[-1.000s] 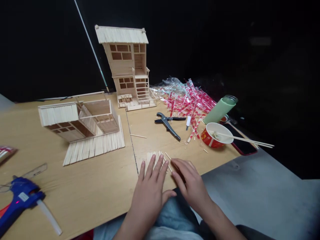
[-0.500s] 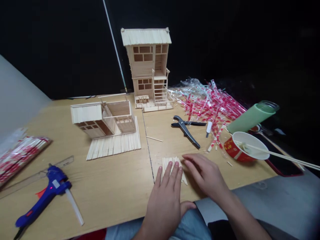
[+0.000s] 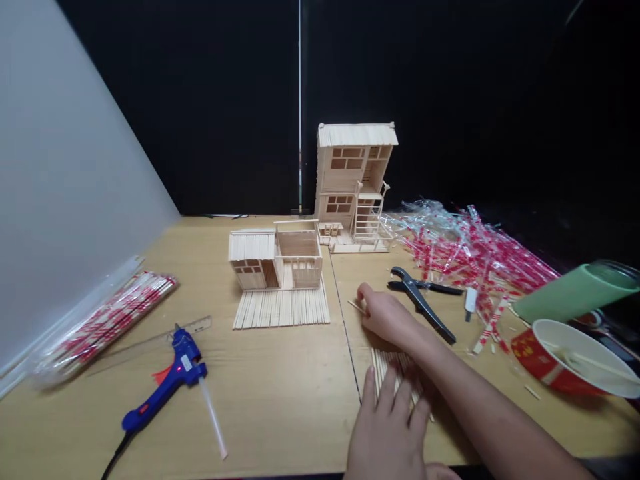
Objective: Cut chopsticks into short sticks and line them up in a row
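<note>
My left hand [image 3: 385, 433] lies at the bottom of the view, its spread fingers resting on a small row of thin wooden sticks [image 3: 393, 367]. My right hand [image 3: 387, 317] reaches farther forward, its closed fingertips on a loose wooden stick [image 3: 356, 307]. That stick's right end is hidden under the fingers. Left of both hands, a two-storey stick-built house model [image 3: 350, 180] stands at the back, with a smaller roofed model [image 3: 275, 260] and a flat stick panel [image 3: 280, 308] in front of it.
Black-handled pliers [image 3: 420, 300] lie just beyond my right hand, before a heap of red-and-white wrappers [image 3: 470, 253]. A blue glue gun [image 3: 173, 380] and a ruler [image 3: 193, 330] lie on the wooden table [image 3: 280, 427]. A red bowl [image 3: 560, 360] and green bottle [image 3: 575, 293] sit right.
The whole scene has shifted right and lower in view. My right hand has moved forward and left to the loose stick. My left hand stays on the row of sticks.
</note>
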A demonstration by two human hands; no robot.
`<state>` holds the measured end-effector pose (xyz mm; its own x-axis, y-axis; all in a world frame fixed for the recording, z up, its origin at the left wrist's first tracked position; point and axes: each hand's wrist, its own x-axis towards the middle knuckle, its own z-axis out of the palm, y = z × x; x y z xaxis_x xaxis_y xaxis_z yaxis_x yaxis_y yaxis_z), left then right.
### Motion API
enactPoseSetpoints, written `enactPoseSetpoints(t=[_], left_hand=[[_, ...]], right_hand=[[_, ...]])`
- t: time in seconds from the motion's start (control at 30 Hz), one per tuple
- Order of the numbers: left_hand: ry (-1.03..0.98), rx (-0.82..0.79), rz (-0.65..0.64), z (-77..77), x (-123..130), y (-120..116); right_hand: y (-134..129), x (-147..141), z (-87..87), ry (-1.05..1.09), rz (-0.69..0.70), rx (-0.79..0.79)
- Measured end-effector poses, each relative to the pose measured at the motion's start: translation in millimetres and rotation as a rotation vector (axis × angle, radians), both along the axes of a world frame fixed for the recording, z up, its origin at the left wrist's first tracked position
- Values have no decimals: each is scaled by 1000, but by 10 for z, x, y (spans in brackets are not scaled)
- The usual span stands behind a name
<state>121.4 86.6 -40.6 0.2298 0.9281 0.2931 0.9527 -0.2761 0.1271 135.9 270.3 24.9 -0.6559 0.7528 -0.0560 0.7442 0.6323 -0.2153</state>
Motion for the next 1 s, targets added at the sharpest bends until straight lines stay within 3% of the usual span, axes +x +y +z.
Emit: enactPoseSetpoints(t=[0.13, 0.23, 0.3, 0.47, 0.7, 0.83, 1.0], left_hand=[[-26, -19, 14, 55, -13, -17], [-39, -51, -16, 138, -35, -32], [-48, -74, -9, 163, -42, -30], [-1, -80, 4, 115, -13, -4], [64, -70, -11, 120, -11, 18], [91, -65, -14, 145, -21, 26], [115, -49, -16, 145, -8, 26]], right_hand=[[-66, 476, 7, 21, -184, -55], [-298, 965, -68, 65, -382, -107], [-503, 1214, -121, 97, -439, -124], [-815, 1363, -142, 173, -387, -151], [-857, 1318, -113, 499, -299, -311], [-879, 1404, -98, 651, -241, -500], [-909, 1518, -102, 679, -154, -576]])
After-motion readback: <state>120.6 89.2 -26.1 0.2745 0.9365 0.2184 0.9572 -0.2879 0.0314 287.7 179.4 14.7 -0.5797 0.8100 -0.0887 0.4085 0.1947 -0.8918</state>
